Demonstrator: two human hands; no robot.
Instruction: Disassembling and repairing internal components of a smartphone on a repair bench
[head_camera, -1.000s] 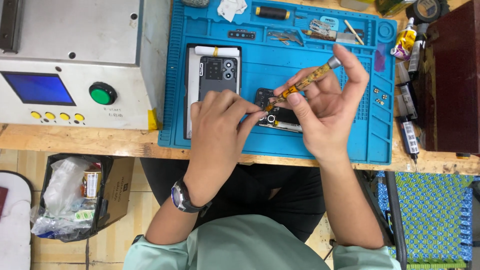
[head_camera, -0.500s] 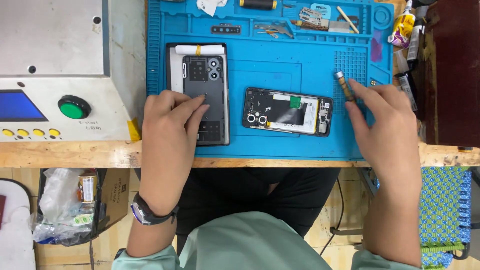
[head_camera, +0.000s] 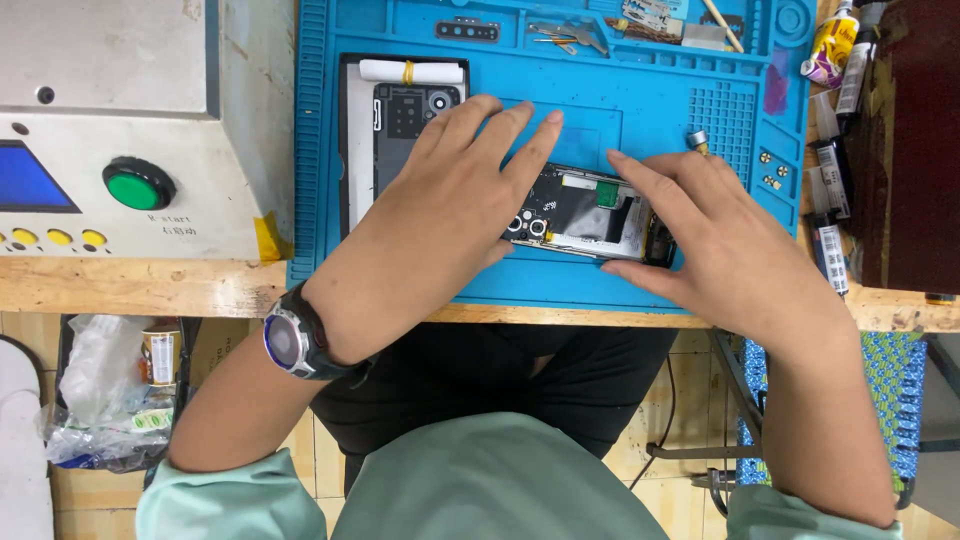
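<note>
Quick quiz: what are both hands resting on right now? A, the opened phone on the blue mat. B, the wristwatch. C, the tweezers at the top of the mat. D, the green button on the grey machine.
A: the left hand and right hand sit at either end of the opened phone, which lies on the blue mat.

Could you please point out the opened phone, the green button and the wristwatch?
opened phone (head_camera: 590, 210), head view, exposed middle.
green button (head_camera: 138, 184), head view, its cap.
wristwatch (head_camera: 285, 340), head view, its face.
</note>
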